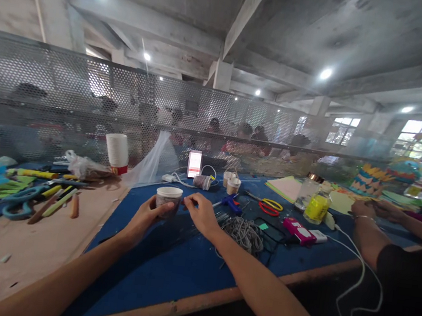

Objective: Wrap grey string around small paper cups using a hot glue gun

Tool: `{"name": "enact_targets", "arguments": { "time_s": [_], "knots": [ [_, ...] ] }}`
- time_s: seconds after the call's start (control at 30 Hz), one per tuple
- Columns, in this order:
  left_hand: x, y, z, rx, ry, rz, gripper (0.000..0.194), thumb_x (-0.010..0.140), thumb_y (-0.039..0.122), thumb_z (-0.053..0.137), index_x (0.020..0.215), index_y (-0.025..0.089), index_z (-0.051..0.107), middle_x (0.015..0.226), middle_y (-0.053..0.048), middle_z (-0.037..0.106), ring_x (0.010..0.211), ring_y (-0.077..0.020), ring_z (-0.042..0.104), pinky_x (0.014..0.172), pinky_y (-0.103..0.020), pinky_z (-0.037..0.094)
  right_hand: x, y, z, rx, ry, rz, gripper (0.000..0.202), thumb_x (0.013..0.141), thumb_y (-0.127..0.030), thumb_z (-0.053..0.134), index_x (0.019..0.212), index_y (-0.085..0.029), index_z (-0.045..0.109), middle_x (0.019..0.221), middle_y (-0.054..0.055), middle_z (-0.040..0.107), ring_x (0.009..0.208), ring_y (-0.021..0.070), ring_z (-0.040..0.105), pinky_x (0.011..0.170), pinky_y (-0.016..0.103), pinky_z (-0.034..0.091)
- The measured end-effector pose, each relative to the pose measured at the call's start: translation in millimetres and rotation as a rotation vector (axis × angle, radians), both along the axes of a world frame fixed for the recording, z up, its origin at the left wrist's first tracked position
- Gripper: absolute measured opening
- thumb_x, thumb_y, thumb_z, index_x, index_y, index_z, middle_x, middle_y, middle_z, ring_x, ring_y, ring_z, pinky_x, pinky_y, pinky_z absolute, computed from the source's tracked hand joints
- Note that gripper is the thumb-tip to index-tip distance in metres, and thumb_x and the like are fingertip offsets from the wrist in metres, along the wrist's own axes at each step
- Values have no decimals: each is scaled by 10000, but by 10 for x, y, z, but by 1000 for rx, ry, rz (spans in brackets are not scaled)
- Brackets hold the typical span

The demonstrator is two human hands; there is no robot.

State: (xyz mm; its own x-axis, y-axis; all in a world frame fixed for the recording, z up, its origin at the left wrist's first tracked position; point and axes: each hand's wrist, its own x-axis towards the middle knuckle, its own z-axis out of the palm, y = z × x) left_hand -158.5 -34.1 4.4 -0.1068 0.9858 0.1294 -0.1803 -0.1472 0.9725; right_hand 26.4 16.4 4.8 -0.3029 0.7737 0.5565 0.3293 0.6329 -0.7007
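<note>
My left hand [149,215] is wrapped round a white paper cup [169,193], held upright above the blue table mat [165,271]. Greyish-brown cord seems to cover the cup's side below its pale rim. Just right of the cup, my right hand [203,215] is closed in a pinch, fingertips close to the cup's side. Whatever those fingertips hold is too small to make out. A loose heap of grey cord [243,233] lies to the right of my right wrist. Behind it rests a blue glue gun [233,203].
Scissors with red and yellow handles [270,206], a pink box [300,231] and a jar of yellow liquid [317,205] lie to the right. Stacked paper cups [117,150] stand back left; teal scissors [22,203] lie left. A co-worker's hands [367,212] are at far right.
</note>
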Motion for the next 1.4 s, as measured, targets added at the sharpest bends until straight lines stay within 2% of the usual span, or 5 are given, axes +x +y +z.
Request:
{"name": "enact_targets", "arguments": {
  "time_s": [0.2, 0.53, 0.83, 1.2, 1.4],
  "knots": [
    [9, -14, -1, 12, 7, -6, 703, 606, 471, 945, 1194, 153, 730, 1098, -124, 783, 1043, -316, 735, 914, -409, 581, 15, 0, 8, -18, 5, 6, 231, 1018, -283, 565, 832, -215, 686, 848, 23, 750, 826, 180, 708, 833, 282, 518],
    [-5, -7, -28, 16, -24, -67, 673, 665, 445, 928, 1234, 157, 716, 1190, -140, 770, 1152, -341, 709, 981, -423, 560, 10, 9, 7, -19, -8, 13, 244, 993, -242, 552, 786, -220, 680, 830, 13, 761, 830, 186, 706, 828, 277, 499],
    [-10, 3, -43, 0, -35, -83, 673, 678, 438, 926, 1250, 155, 712, 1217, -141, 772, 1154, -322, 714, 985, -396, 564, 14, -8, 22, -18, -33, -6, 243, 973, -206, 559, 769, -212, 691, 818, 6, 750, 813, 175, 683, 800, 261, 464],
    [-13, 33, -46, -3, -41, -81, 702, 657, 444, 932, 1252, 144, 711, 1249, -156, 766, 1181, -353, 703, 1047, -471, 537, -6, 19, 18, -34, -63, -19, 238, 958, -166, 564, 765, -194, 701, 829, 10, 751, 819, 162, 676, 800, 247, 443],
    [-15, 29, -47, -5, -28, -65, 702, 637, 453, 941, 1229, 144, 725, 1217, -150, 776, 1121, -335, 727, 959, -415, 581, -3, 17, 10, -33, -51, -13, 232, 966, -192, 575, 769, -195, 697, 819, 11, 746, 817, 162, 678, 798, 244, 454]
  ]
}}
